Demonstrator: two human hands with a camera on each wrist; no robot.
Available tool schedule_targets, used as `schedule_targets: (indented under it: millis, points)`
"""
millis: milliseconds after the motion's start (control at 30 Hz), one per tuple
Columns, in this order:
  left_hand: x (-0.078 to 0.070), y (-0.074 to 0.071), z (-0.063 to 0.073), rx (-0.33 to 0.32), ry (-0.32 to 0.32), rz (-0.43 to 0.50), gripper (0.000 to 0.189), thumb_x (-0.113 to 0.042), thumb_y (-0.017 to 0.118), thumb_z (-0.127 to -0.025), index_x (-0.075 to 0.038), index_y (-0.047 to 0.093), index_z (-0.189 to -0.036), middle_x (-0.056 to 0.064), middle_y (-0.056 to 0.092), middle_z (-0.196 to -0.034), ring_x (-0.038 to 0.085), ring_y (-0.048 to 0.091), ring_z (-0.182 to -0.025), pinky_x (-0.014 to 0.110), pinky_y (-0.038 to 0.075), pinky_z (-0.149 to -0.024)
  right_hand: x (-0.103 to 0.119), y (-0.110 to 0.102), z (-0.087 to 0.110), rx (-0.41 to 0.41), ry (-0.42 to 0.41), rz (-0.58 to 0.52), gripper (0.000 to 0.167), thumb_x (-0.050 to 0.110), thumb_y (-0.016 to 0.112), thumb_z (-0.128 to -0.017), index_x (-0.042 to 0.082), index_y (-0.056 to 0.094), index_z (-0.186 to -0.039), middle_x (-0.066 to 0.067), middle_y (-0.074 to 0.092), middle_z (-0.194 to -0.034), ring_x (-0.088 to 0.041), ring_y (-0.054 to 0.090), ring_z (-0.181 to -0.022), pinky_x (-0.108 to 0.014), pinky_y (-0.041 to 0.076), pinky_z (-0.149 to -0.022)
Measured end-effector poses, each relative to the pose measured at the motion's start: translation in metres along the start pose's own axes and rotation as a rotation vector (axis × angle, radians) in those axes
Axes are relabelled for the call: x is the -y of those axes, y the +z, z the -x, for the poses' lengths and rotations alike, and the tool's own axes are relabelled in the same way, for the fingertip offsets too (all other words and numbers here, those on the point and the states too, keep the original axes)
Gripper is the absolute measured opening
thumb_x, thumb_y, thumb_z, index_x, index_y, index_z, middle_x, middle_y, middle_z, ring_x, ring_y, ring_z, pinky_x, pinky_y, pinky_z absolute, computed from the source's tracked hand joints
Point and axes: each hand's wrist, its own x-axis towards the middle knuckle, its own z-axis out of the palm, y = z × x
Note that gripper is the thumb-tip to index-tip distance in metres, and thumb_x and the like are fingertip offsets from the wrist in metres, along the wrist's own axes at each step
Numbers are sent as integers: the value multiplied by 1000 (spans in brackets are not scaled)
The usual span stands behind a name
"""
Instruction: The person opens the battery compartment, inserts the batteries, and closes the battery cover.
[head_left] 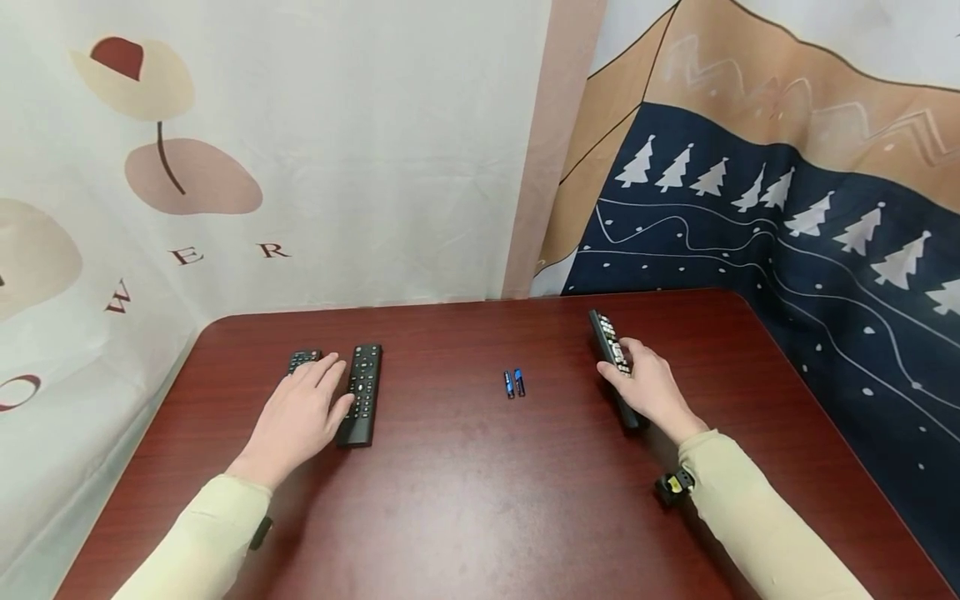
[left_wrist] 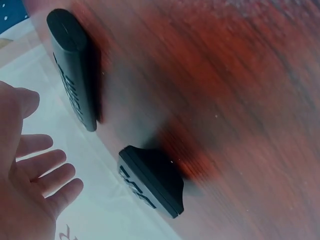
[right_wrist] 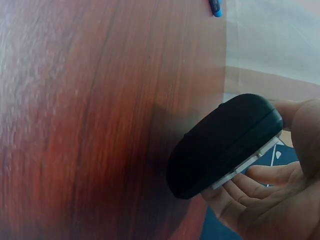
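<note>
My left hand point(head_left: 294, 417) hovers over two black remote controls with its fingers loosely extended. Its thumb overlaps the longer remote point(head_left: 365, 400) in the head view, while the fingers partly hide the smaller remote point(head_left: 302, 359). In the left wrist view, a gap shows between this hand point(left_wrist: 37, 175) and both the long remote point(left_wrist: 75, 75) and the small remote point(left_wrist: 152, 180). On the right, my right hand point(head_left: 652, 387) grips a black remote with white buttons point(head_left: 611, 342) between thumb and fingers. That remote point(right_wrist: 225, 142) is tilted, its button side facing the palm in the right wrist view.
Two small blue-and-black batteries point(head_left: 508, 385) lie side by side near the middle of the reddish-brown table point(head_left: 450, 500). A pale printed curtain point(head_left: 375, 167) hangs behind the far edge, and a dark blue one with trees point(head_left: 750, 217) runs along the right.
</note>
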Motion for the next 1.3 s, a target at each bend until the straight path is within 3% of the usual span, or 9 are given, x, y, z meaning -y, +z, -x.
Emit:
schedule_targets:
  millis: [300,833,1300]
  points:
    - [10,-1,0,61,-82,-6,53,-21,68,-96,10,55,-138,32,54,-143,50,52,-130,65,44,-104,-6,-2,-2,9,39,76,67,32,65,-99,-11,43,-146,-33,58,-130,-42,58,-107,-56,53,-91]
    - [33,0,7,120,-202,-4,54,-21,63,-99,16,51,-137,36,51,-138,54,50,-123,67,44,-101,-14,-4,-1,14,108,131,75,37,69,-96,-12,42,-145,-35,56,-128,-43,58,-105,-57,53,-88]
    - [37,1,5,196,-292,-11,57,-22,61,-99,19,45,-136,41,47,-136,58,48,-119,69,44,-100,-18,-3,-2,8,140,212,78,36,72,-93,-12,40,-146,-38,52,-130,-48,57,-107,-62,51,-91]
